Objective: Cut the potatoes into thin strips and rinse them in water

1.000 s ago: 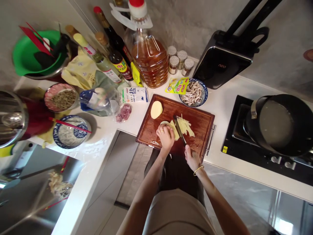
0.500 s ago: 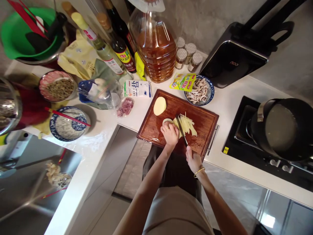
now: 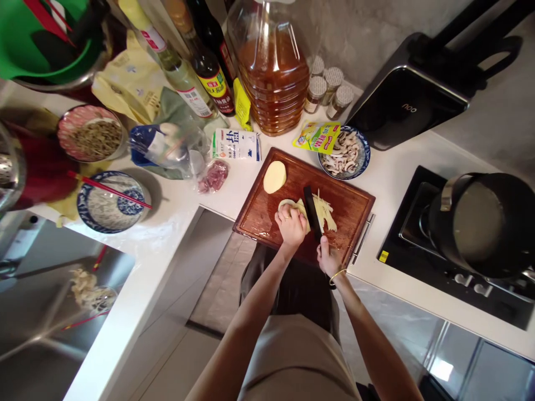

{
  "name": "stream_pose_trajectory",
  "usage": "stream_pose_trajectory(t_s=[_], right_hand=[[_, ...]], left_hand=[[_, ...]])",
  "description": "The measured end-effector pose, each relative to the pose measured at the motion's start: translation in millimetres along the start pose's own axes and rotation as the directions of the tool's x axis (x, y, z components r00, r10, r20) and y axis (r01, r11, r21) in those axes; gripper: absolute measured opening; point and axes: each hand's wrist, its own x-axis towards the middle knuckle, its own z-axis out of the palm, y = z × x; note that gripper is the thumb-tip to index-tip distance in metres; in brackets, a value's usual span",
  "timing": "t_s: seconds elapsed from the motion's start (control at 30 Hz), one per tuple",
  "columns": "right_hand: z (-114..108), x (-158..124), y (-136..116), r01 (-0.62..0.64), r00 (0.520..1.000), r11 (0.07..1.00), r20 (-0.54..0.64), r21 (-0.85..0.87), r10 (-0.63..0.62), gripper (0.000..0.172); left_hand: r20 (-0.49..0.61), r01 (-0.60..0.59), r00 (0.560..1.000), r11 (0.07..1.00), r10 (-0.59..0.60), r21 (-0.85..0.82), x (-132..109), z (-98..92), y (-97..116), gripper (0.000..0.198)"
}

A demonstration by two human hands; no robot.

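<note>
I read pale letters that look like "noo" on the sloping face of the black appliance (image 3: 401, 94) by the wall. The white packet (image 3: 235, 146) just beyond the cutting board (image 3: 263, 223) carries one large dark character, 盐. Print on the bottle labels (image 3: 216, 92) and the yellow sachet (image 3: 317, 136) is too small for me to read.

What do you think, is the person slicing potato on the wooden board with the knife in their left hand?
No: the head view shows the knife in the right hand. The left hand holds the potato on the wooden board.
</note>
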Motion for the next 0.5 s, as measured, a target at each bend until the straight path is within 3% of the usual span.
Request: stream_pose_trajectory(t_s=[0.23,0.5], right_hand=[[-4,-23,-10,0.027,0.999,0.998,-0.026,-0.064,-0.029,0.065],[1,-31,-14,0.048,0.998,0.991,-0.045,-0.129,-0.054,0.063]], left_hand=[[0.017,-0.012,1.0,1.0,0.013,-0.013,1,-2.0,0,0.02],[0.001,-0.013,1.0,1.0,0.013,0.002,1,-1.3,0,0.021]])
